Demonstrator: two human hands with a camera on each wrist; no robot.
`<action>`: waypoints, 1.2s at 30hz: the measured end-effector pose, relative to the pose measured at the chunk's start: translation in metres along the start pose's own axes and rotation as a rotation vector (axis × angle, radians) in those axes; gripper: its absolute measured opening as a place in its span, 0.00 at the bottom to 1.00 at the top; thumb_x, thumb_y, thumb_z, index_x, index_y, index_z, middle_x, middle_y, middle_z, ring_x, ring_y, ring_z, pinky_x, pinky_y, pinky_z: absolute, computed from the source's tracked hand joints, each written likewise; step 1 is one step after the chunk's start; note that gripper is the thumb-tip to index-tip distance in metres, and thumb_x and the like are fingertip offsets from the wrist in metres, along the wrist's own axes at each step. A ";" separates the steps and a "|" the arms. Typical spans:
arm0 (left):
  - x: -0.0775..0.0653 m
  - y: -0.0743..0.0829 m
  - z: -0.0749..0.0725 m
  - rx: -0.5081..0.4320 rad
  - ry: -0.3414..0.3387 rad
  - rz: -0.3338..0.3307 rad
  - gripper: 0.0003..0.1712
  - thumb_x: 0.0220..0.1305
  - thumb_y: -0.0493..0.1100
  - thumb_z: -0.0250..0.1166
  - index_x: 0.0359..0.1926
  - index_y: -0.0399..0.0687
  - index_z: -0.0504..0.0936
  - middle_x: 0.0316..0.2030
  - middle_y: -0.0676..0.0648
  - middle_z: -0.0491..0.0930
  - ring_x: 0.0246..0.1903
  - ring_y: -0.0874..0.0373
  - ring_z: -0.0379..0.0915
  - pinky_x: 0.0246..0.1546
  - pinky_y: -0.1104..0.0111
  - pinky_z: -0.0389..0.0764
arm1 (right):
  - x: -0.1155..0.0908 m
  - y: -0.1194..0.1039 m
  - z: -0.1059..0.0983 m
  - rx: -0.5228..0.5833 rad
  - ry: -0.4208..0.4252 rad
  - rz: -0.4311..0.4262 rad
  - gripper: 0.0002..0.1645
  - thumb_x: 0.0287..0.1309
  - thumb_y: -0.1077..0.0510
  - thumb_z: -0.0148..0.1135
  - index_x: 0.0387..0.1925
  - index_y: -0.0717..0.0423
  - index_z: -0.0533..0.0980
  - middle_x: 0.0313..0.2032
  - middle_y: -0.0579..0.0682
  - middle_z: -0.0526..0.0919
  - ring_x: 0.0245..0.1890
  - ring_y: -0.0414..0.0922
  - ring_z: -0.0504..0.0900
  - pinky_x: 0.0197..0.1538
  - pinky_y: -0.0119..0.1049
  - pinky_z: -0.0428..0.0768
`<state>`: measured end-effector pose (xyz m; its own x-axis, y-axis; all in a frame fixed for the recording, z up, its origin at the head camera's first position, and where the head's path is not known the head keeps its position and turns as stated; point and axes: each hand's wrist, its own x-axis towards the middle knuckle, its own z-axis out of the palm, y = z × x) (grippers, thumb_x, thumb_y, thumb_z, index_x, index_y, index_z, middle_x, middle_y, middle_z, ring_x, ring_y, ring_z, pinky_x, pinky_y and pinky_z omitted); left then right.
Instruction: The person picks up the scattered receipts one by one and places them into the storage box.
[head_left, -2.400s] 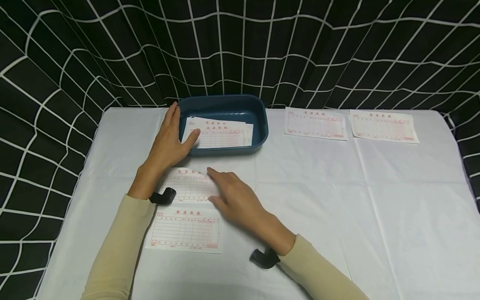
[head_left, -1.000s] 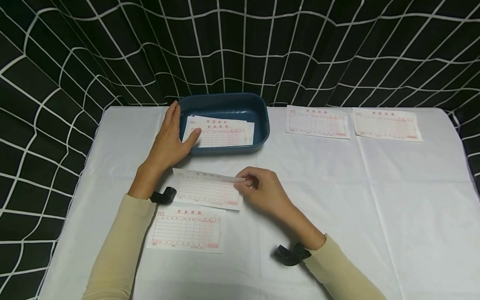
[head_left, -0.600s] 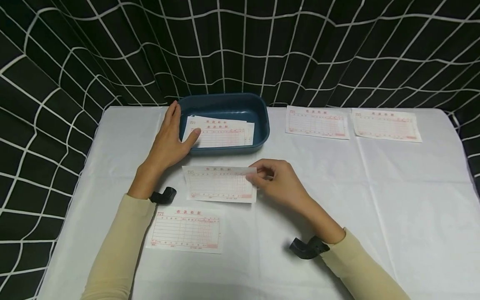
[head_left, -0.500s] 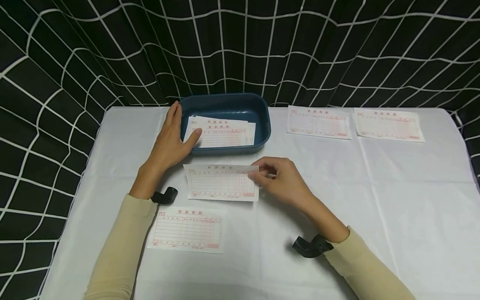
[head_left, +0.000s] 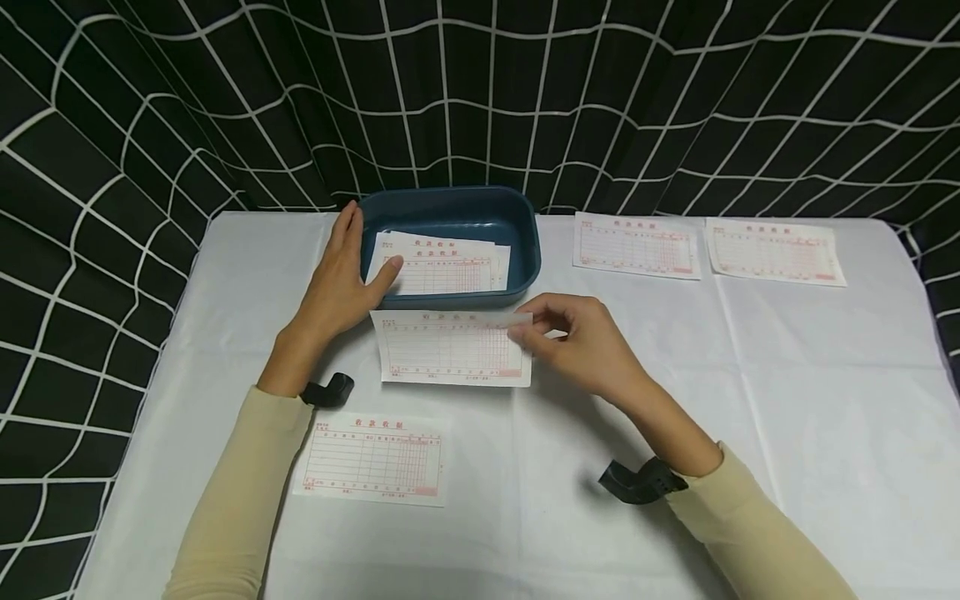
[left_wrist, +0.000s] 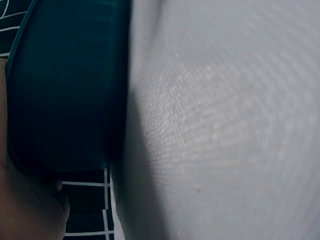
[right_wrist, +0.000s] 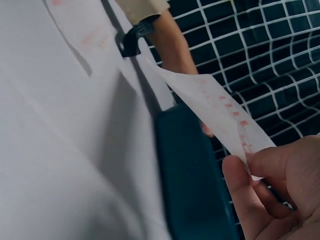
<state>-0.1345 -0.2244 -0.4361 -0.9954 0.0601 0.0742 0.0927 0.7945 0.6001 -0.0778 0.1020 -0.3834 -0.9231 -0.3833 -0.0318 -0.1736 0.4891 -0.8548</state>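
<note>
In the head view my right hand [head_left: 581,340] pinches the right edge of a white receipt slip [head_left: 450,350] printed in red. The slip is lifted off the cloth, just in front of a dark blue plastic bin [head_left: 527,250]. The right wrist view shows thumb and fingers on the end of that slip [right_wrist: 215,105], which bends slightly. My left hand [head_left: 333,279] rests at the bin's left end, fingers along its outside and thumb over the front rim. Inside the bin lie several similar slips [head_left: 442,275]. Another receipt slip [head_left: 375,461] lies flat near my left forearm.
Two more receipt slips, one [head_left: 636,246] beside the other [head_left: 776,252], lie at the back right of the white-clothed table [head_left: 637,533]. A black curtain with a white grid [head_left: 480,92] hangs behind the bin and along both sides.
My right hand reached the upper slip on the cloth, pinched its right edge, lifted it and carried it right and up toward the bin. My left hand has stayed at the bin.
</note>
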 end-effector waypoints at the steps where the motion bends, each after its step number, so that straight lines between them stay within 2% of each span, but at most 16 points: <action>1: 0.000 0.000 0.000 -0.001 0.001 -0.001 0.56 0.73 0.61 0.61 0.84 0.35 0.45 0.87 0.39 0.39 0.86 0.40 0.39 0.84 0.42 0.50 | 0.001 -0.001 -0.003 -0.001 0.000 0.000 0.06 0.64 0.61 0.73 0.43 0.58 0.88 0.34 0.54 0.91 0.35 0.45 0.86 0.34 0.28 0.77; 8: 0.001 0.000 0.000 -0.010 -0.001 -0.002 0.54 0.74 0.58 0.61 0.84 0.35 0.45 0.87 0.40 0.39 0.86 0.41 0.40 0.84 0.43 0.51 | 0.010 -0.009 -0.026 -0.015 0.050 -0.003 0.06 0.66 0.58 0.73 0.42 0.56 0.87 0.32 0.53 0.87 0.33 0.42 0.82 0.32 0.28 0.76; 12: 0.001 -0.002 0.000 -0.004 0.014 0.021 0.52 0.73 0.52 0.61 0.83 0.32 0.47 0.86 0.38 0.41 0.86 0.41 0.42 0.84 0.45 0.53 | 0.020 -0.014 -0.039 0.018 0.094 -0.006 0.08 0.65 0.57 0.73 0.42 0.57 0.86 0.29 0.47 0.84 0.33 0.38 0.82 0.35 0.27 0.78; 15: 0.001 -0.002 0.001 -0.003 0.016 0.020 0.52 0.73 0.53 0.61 0.83 0.32 0.47 0.86 0.38 0.42 0.86 0.41 0.42 0.84 0.45 0.53 | 0.028 -0.015 -0.045 0.048 0.115 -0.015 0.09 0.65 0.58 0.73 0.42 0.60 0.86 0.28 0.42 0.83 0.32 0.36 0.82 0.36 0.26 0.79; 22: 0.001 -0.001 0.000 -0.002 0.008 0.006 0.53 0.73 0.58 0.60 0.84 0.34 0.47 0.87 0.41 0.41 0.86 0.42 0.42 0.84 0.45 0.52 | 0.050 -0.013 -0.049 0.085 0.146 -0.030 0.08 0.65 0.62 0.72 0.43 0.63 0.85 0.28 0.40 0.84 0.30 0.36 0.81 0.35 0.26 0.81; 29: 0.001 0.000 0.000 0.005 -0.001 -0.004 0.55 0.74 0.64 0.59 0.85 0.37 0.45 0.87 0.42 0.39 0.86 0.43 0.41 0.84 0.45 0.51 | 0.067 -0.012 -0.056 0.097 0.198 0.007 0.10 0.67 0.62 0.70 0.47 0.63 0.85 0.35 0.44 0.87 0.30 0.35 0.81 0.34 0.25 0.82; 36: 0.000 -0.001 -0.001 0.005 -0.003 -0.004 0.56 0.74 0.63 0.60 0.85 0.36 0.45 0.87 0.41 0.39 0.86 0.42 0.41 0.84 0.45 0.51 | 0.080 -0.003 -0.050 0.097 0.181 0.021 0.10 0.67 0.63 0.70 0.46 0.65 0.85 0.35 0.47 0.87 0.30 0.35 0.81 0.34 0.24 0.83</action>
<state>-0.1345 -0.2259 -0.4364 -0.9959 0.0584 0.0691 0.0881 0.7979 0.5963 -0.1679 0.1093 -0.3570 -0.9743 -0.2222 0.0358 -0.1277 0.4149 -0.9009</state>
